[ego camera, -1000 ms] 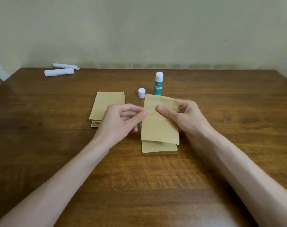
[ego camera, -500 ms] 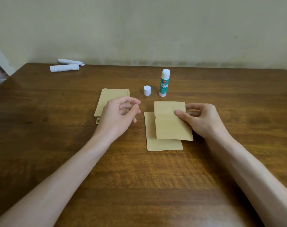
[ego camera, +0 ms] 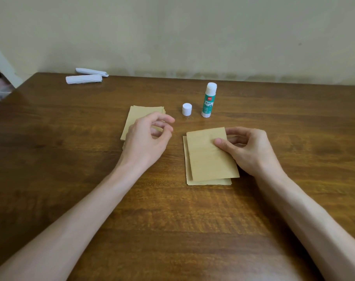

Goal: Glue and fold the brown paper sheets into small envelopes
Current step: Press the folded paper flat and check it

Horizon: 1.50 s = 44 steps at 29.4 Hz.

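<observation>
So the right hand (ego camera: 251,151) has the folded envelope (ego camera: 209,157) pinched by its right edge, thumb on top and fingers tucked under. It's sitting slightly skewed over another brown piece (ego camera: 209,183) that lies flat on the worktop (ego camera: 172,220). My guess is that's the "done" pile, and holding just the edge lets the envelope be laid down without smudging a glued seam. I can't tell if it's resting on the piece below or held a hair above it.

The left hand (ego camera: 148,142) holds nothing. Its fingers are loosely curled, thumb and forefinger close but not closed, and it hovers over the near end of the stack of brown sheets (ego camera: 144,112). It looks set up to peel off the next one, which makes sense with blanks on the left and finished ones on the right.

The glue stick (ego camera: 209,100) stands upright behind the two piles with its cap (ego camera: 187,109) off and parked just beside it. That's probably so it's ready to grab each round without recapping. A couple of white paper rolls (ego camera: 84,79) lie at the far left corner, well out of the way.
</observation>
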### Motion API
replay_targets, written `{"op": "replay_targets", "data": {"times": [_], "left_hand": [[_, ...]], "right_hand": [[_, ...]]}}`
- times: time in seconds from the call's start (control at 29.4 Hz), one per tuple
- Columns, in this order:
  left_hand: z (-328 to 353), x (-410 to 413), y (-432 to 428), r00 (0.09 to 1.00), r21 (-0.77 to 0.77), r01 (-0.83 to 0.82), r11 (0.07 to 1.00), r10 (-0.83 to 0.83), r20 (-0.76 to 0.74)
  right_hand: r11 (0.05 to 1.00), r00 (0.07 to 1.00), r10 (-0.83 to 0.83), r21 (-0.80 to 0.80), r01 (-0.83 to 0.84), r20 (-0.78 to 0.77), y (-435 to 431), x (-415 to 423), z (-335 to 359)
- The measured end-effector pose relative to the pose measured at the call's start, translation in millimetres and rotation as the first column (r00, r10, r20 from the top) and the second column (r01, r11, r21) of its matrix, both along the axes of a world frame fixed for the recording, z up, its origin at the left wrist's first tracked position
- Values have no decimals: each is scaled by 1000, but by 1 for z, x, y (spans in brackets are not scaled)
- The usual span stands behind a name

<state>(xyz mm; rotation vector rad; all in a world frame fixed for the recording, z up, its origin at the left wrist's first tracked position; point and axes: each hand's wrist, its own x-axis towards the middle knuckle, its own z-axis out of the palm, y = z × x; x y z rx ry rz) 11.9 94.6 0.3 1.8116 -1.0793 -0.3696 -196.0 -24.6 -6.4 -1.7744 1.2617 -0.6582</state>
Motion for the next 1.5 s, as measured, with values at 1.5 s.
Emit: {"op": "replay_targets", "data": {"times": [1.5], "left_hand": [[4,-10,0,922,10,219,976,-204,-330]], "right_hand": [[965,968,11,251,-76,252,18,6,17]]}}
